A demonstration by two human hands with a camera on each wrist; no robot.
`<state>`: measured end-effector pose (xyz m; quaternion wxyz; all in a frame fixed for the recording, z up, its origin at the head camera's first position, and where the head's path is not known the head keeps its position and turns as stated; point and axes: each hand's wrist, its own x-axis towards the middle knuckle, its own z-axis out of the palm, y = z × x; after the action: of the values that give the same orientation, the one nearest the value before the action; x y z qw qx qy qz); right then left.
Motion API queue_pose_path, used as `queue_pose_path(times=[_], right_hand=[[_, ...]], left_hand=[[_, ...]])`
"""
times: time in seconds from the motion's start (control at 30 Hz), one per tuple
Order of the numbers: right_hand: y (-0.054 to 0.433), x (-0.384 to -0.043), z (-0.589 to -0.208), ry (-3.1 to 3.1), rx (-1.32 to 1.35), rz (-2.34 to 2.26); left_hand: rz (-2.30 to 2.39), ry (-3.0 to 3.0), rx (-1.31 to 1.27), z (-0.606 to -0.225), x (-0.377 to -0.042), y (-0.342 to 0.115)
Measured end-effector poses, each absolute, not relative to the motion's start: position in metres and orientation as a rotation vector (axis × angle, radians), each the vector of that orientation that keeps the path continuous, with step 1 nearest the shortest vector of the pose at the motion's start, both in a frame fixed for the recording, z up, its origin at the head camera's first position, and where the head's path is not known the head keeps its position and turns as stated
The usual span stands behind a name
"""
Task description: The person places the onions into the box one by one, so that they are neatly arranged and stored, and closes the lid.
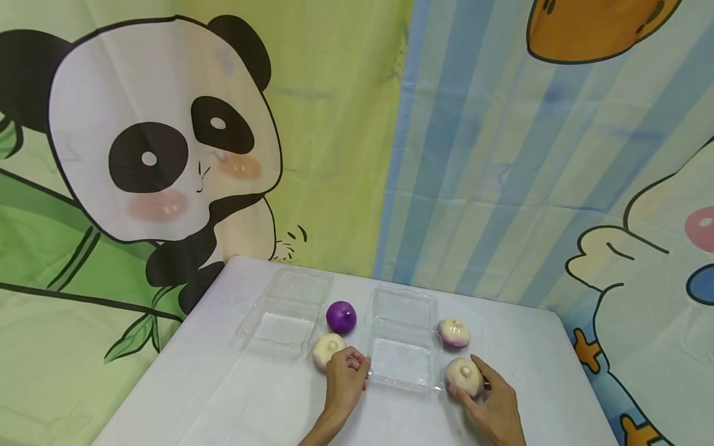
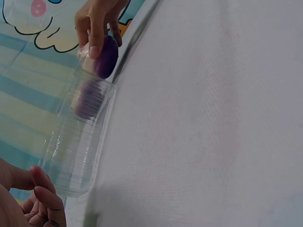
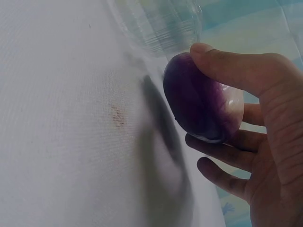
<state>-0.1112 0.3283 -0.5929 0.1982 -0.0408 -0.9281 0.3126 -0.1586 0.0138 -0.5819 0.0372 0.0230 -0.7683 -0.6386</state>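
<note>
My right hand [image 1: 491, 396] grips a white-and-purple toy turnip [image 1: 464, 376], its pale stem side up, beside the front right corner of a clear plastic clamshell box [image 1: 403, 359]. In the right wrist view, thumb and fingers lie around the purple turnip [image 3: 196, 101], and a dark shadow falls on the cloth beside it. My left hand [image 1: 346, 376], fingers loosely curled, is at the front left edge of that opened box, fingertips right at its rim. Nothing shows between them in the left wrist view. Another pale turnip [image 1: 326, 350] lies just behind the left hand.
A second opened clear box [image 1: 281, 334] lies on the left of the white table [image 1: 268, 396]. Between the boxes sits a purple round one [image 1: 341, 318]; another white-and-purple turnip [image 1: 454, 333] lies right of the nearer box. A printed curtain [image 1: 329, 155] hangs behind the table.
</note>
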Motion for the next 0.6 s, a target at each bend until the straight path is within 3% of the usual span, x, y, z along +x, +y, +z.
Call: queue_pose_path(times=[0.6], right_hand=[[0.3283, -0.1096, -0.5835, -2.573, -0.12, 0.853]], left_hand=[[-1.974, -2.354, 0.065, -0.5824, -0.1591, 0.0132]])
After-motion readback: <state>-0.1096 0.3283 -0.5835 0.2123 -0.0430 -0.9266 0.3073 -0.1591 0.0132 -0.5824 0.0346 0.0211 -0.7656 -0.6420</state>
